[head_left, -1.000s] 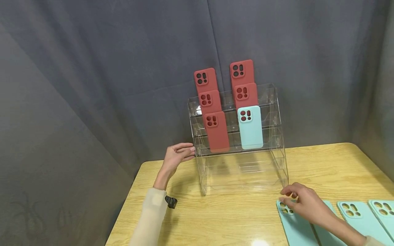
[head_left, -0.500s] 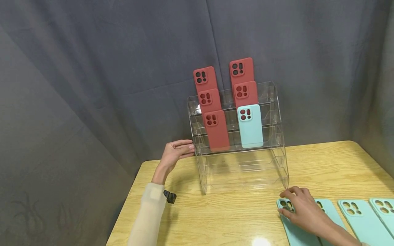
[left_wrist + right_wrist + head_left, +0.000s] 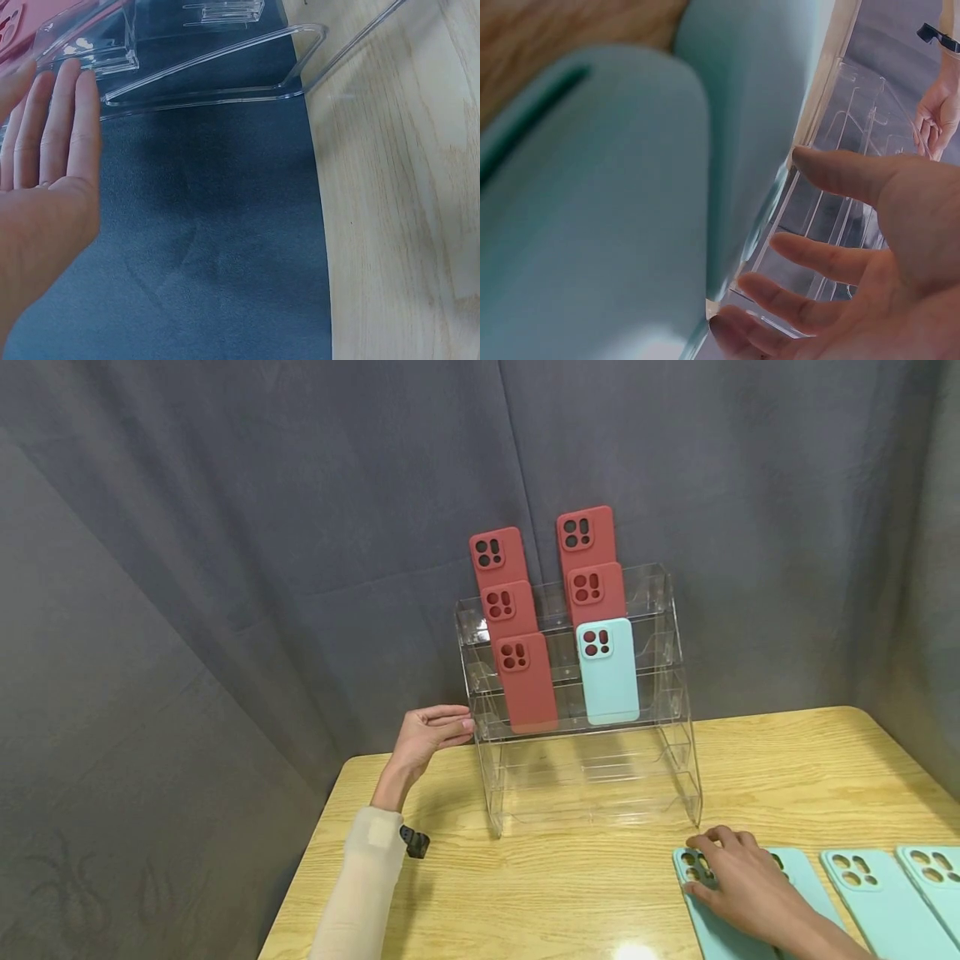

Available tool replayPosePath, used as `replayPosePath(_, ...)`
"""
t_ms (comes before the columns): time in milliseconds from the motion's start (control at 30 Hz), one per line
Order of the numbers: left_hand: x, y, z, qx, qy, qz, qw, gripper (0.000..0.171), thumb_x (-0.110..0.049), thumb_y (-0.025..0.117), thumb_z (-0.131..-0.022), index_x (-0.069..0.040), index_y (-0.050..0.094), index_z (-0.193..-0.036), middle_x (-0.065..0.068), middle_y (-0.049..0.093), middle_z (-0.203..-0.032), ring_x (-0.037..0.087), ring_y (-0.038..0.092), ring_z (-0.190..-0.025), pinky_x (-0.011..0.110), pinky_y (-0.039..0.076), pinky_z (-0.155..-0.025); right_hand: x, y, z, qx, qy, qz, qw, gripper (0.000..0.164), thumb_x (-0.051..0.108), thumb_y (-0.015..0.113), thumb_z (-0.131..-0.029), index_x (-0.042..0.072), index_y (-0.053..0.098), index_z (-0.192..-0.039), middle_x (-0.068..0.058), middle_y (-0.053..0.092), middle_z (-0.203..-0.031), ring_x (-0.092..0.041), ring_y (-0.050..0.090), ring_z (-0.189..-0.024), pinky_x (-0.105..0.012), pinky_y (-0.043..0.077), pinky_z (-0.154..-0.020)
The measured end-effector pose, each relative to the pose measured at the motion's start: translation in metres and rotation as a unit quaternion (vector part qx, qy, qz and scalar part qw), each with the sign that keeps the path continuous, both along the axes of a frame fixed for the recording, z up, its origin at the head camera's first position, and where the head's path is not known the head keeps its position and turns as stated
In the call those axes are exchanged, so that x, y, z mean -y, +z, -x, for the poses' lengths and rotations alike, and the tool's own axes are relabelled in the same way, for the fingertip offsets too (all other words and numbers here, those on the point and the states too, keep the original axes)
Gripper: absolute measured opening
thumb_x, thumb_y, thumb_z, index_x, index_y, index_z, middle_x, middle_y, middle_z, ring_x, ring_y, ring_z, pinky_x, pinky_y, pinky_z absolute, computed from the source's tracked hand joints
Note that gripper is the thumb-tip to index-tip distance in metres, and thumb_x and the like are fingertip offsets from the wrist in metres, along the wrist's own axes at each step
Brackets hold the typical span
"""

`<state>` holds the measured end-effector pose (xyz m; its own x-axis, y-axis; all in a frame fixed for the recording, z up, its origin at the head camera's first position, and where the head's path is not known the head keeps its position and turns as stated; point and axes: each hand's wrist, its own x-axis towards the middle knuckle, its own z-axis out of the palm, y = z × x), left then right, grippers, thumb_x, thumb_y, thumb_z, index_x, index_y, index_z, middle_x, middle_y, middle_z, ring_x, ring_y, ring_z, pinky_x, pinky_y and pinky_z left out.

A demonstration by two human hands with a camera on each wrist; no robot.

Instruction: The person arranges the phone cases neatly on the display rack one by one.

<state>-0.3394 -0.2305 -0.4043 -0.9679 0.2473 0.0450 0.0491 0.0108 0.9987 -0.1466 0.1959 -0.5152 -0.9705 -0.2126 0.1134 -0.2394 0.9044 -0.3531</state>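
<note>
In the head view a clear acrylic stand (image 3: pixel 592 768) holds several red phone cases (image 3: pixel 527 685) in two columns, with a mint phone case (image 3: pixel 609 677) low in the right column. My left hand (image 3: pixel 422 739) is at the stand's left side, fingers extended, fingertips right at its edge. The left wrist view shows that palm (image 3: pixel 52 202) with fingers straight together. At the lower right my right hand (image 3: pixel 742 881) is over the leftmost mint phone case (image 3: pixel 720 927) on the table. Its thumb is at the left edge, its fingers spread near the camera cutouts.
More mint phone cases (image 3: pixel 862 881) lie in a row along the right front of the wooden table (image 3: pixel 525 893). A grey curtain (image 3: pixel 337 527) hangs behind the table and along its sides. A small black camera (image 3: pixel 414 841) sits on my left wrist.
My right hand has come down onto the leftmost mint case, its thumb shifting to the case's left edge. My left hand stays beside the stand.
</note>
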Motion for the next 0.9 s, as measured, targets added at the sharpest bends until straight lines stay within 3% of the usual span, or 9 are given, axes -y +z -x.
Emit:
replayPosePath(233,-0.002,-0.002,0.000,-0.014,0.004,-0.007,0.9999,0.039,0.002,0.075,-0.094,0.012,0.066,-0.131,0.001,0.083,-0.099,0.015,0.081,-0.090,0.037,0.064,-0.090,0.003,-0.002,0.000,0.007,0.002,0.000,1.000,0.059,0.038,0.088,-0.082,0.005,0.069,-0.127,-0.023,0.065,-0.124,-0.046,0.062,-0.106,-0.064,0.054,-0.077)
replayPosePath(700,-0.002,-0.002,-0.002,-0.021,0.014,0.005,0.9997,0.037,0.000,0.075,-0.094,0.011,0.068,-0.129,0.001,0.083,-0.100,0.014,0.081,-0.090,0.036,0.064,-0.090,0.013,-0.002,0.004,0.042,-0.005,-0.033,0.999,0.059,0.044,0.085,-0.084,0.003,0.070,-0.125,-0.020,0.070,-0.119,-0.050,0.063,-0.104,-0.061,0.056,-0.069)
replayPosePath(900,-0.003,-0.001,-0.002,-0.022,0.018,0.007,0.9996,0.034,0.001,0.075,-0.094,0.010,0.069,-0.127,0.002,0.083,-0.101,0.014,0.081,-0.089,0.038,0.064,-0.091,0.022,-0.003,0.002,0.036,-0.004,-0.046,0.998,0.058,0.039,0.086,-0.085,-0.002,0.069,-0.122,-0.019,0.072,-0.113,-0.052,0.065,-0.099,-0.055,0.059,-0.064)
